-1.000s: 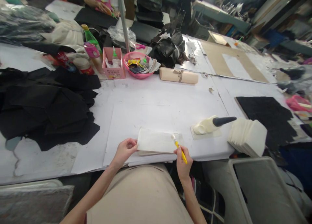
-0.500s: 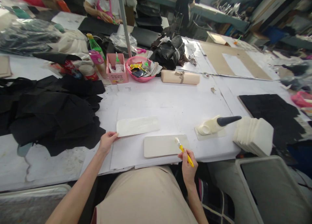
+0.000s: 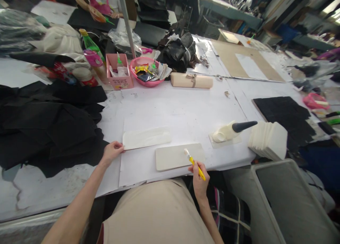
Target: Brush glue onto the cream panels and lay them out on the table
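Note:
A white strip [image 3: 147,137] lies on the paper-covered table, its left end pinched by my left hand [image 3: 113,152]. My right hand [image 3: 199,173] is wrapped round a yellow-handled brush [image 3: 197,168], whose pale bristles are over a grey rounded board [image 3: 172,157]. That board lies nearer to me than the strip, a little to its right. To the right of both, a cream container with a dark pointed top [image 3: 225,131] lies tilted on a small sheet. Beside it stands a stack of white pieces [image 3: 268,140].
Black sheets [image 3: 47,123] are heaped at the left, with more black pieces [image 3: 284,118] at the right. A pink box [image 3: 119,72], a pink basket [image 3: 148,81] and a beige roll [image 3: 191,81] stand further back. Across the table is a person [image 3: 99,5].
The view has shifted slightly, so most things sit further left. The brush tip has moved a little left over the grey board. The person across now holds an orange, green-tipped thing.

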A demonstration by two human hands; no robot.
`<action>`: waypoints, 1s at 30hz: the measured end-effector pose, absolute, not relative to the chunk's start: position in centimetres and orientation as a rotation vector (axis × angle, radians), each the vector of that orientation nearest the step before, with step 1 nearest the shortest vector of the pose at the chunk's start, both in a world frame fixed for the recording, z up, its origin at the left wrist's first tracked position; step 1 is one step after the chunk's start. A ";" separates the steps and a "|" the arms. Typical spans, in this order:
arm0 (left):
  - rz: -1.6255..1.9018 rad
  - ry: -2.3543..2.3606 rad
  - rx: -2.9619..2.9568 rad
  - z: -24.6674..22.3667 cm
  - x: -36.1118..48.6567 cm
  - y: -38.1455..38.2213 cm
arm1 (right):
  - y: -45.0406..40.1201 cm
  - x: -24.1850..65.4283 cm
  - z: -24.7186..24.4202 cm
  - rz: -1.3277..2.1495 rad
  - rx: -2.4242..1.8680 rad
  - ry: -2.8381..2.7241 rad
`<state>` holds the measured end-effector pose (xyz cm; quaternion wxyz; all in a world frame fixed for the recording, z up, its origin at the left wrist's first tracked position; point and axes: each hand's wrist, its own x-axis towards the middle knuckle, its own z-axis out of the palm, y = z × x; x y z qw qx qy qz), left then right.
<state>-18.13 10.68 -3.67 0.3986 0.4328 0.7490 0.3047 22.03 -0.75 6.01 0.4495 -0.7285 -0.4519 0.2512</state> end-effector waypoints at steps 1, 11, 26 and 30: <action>0.749 1.909 1.133 -3.6 -18.2 10.7 | -0.7 21.9 6.1 0.625 -1.798 -1.119; 0.660 1.873 1.239 -3.7 -18.4 10.4 | -0.3 20.3 6.3 0.852 -1.709 -1.152; 0.288 2.259 1.432 -1.5 -16.5 8.7 | 2.3 18.0 5.9 1.199 -1.549 -1.187; 0.437 2.277 1.466 -0.2 -12.7 6.3 | 3.1 17.0 5.4 1.263 -1.500 -1.182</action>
